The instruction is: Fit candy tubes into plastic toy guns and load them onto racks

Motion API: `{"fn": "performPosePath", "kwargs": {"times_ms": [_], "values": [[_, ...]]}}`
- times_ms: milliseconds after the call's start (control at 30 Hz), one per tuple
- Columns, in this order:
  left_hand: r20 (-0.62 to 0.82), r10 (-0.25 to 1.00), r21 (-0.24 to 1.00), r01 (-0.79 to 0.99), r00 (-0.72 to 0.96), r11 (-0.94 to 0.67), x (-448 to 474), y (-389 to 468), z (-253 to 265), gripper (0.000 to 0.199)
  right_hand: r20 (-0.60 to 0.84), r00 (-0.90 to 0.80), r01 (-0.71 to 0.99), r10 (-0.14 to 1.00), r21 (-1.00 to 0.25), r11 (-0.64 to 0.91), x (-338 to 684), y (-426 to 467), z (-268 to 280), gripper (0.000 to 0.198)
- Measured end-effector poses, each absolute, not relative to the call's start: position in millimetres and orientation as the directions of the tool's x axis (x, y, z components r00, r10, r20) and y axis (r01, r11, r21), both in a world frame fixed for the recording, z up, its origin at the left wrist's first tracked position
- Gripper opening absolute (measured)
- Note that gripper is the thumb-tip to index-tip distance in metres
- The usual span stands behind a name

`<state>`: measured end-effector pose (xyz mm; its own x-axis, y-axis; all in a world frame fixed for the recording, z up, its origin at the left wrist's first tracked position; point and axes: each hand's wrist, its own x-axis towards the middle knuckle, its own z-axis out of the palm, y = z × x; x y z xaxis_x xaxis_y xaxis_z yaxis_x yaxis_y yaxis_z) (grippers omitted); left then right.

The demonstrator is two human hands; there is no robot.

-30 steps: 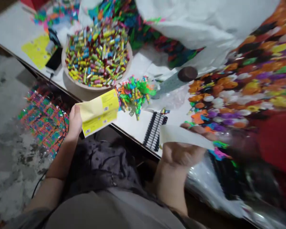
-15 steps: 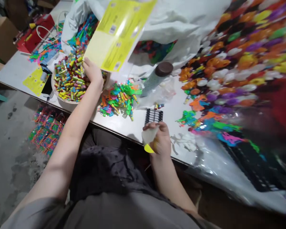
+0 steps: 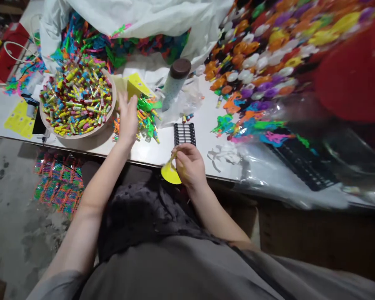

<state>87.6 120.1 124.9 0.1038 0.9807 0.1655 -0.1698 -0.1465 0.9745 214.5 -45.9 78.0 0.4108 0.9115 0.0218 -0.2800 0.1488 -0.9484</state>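
My left hand [image 3: 128,118] reaches over the table just right of a round tub [image 3: 112,106] heaped with small colourful tubes [image 3: 78,98]. Its fingers are at the near edge of a yellow sticker sheet [image 3: 139,84], seen foreshortened and gripped there. Between thumb and fingers of my right hand [image 3: 192,166] is a curled yellow sticker [image 3: 170,173], held over the table's front edge. Just beyond that hand lies a black ribbed plastic rack [image 3: 185,133]. A loose pile of green and orange plastic pieces [image 3: 148,121] lies right of my left hand.
A bottle with a brown cap [image 3: 179,68] stands behind the rack beside a clear bag [image 3: 190,98]. A large white sack [image 3: 150,16] spills plastic pieces. Right are bagged colourful parts [image 3: 253,62] and crumpled white scraps [image 3: 225,156]. More yellow sheets [image 3: 20,118] lie at the left.
My left hand has come down and right from above the tub, lowering the sticker sheet toward the table. In my right hand the sticker has turned to show more yellow. The view has shifted.
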Motion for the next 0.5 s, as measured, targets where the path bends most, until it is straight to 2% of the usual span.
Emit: {"fn": "performPosePath", "kwargs": {"times_ms": [100,167,233,367,433,500], "values": [[0.148,0.924,0.989,-0.078,0.353,-0.128,65,37,131,0.053,0.115,0.431,-0.021,0.895,-0.99,0.138,213,-49,77,0.018],[0.084,0.906,0.992,0.052,0.415,-0.115,50,-2,122,0.069,0.132,0.395,0.065,0.909,-0.991,0.116,210,-51,74,0.02],[0.018,0.925,0.988,0.134,0.38,-0.074,39,-25,105,0.076,0.11,0.344,0.078,0.933,-0.993,0.088,202,-53,71,0.025],[-0.056,0.963,0.99,0.14,0.264,0.019,24,-43,74,0.059,0.07,0.135,0.149,0.988,-0.988,0.049,195,-56,61,0.041],[-0.056,0.972,0.99,0.14,0.228,0.024,15,-46,65,0.054,0.094,0.12,0.306,0.988,-0.951,0.053,204,-53,54,0.059],[-0.059,0.979,0.99,0.135,0.194,0.033,4,-51,61,0.052,0.125,0.216,0.535,0.968,-0.845,-0.01,223,-47,45,0.077]]}}
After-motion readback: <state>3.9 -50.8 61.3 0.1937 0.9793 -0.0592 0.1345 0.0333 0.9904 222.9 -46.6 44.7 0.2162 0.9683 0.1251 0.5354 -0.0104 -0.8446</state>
